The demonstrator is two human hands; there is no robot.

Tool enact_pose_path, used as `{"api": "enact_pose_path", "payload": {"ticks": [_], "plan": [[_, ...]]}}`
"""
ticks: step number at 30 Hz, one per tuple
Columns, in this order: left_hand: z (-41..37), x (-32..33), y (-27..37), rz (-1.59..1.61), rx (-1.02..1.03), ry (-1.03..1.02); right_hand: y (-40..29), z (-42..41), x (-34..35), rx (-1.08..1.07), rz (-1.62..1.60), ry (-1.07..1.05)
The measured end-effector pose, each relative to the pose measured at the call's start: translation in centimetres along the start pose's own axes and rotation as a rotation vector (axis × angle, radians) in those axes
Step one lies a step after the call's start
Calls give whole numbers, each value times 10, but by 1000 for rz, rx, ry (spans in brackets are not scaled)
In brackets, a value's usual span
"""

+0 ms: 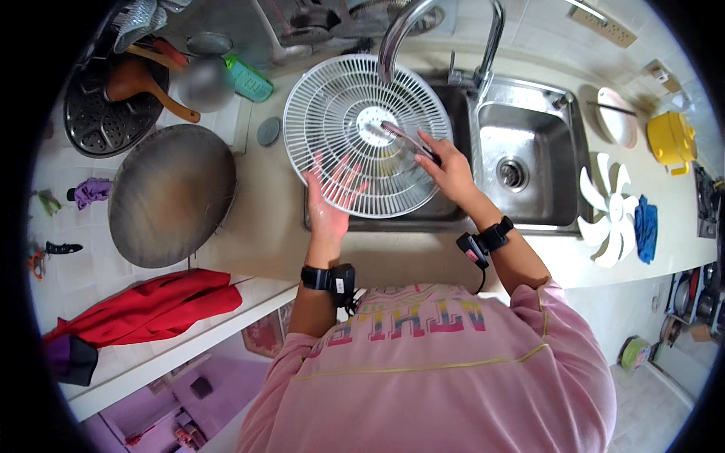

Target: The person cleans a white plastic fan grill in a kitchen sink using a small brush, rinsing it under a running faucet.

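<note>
A round white fan grille (pixel 317 122) is held over the left sink basin (pixel 461 147), beneath the chrome faucet (pixel 391 45). My left hand (pixel 331 209) supports the near left rim, its fingers spread behind the bars and seen through them. In my right hand (pixel 450 170) is a small brush (pixel 410 140), probably a toothbrush, gripped by its handle. Its bristled head lies at the solid hub (pixel 375 125) in the grille's middle. Part of the left basin is hidden under the grille.
The right basin (pixel 532 198) adjoins. Right of it lie white fan blades (pixel 616 208), a blue cloth (pixel 645 229), a bowl (pixel 614 119) with chopsticks across it, and a yellow pot (pixel 671 139). On the left are a wok (pixel 173 195), a green bottle (pixel 249 79) and a red cloth (pixel 164 306).
</note>
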State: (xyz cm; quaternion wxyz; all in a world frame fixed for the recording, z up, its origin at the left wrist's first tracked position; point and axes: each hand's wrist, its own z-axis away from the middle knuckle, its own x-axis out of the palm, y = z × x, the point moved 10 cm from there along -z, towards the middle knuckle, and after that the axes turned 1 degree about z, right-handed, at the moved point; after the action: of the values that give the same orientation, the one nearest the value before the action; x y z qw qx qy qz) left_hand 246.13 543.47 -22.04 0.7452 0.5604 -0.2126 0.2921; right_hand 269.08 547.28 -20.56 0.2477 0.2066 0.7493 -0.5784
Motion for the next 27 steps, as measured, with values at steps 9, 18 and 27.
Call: {"api": "enact_pose_path", "payload": {"ticks": [9,18,27], "plan": [[-23,-30,-4,124,-118,-63,95,-170,-33,-275,329,127],[-24,-28,-15,178,-196,-52,83,-195,-14,-122,230,-80],[-28,-20,-26,159,-232,-68,52,-163,-15,-245,634,121]]}}
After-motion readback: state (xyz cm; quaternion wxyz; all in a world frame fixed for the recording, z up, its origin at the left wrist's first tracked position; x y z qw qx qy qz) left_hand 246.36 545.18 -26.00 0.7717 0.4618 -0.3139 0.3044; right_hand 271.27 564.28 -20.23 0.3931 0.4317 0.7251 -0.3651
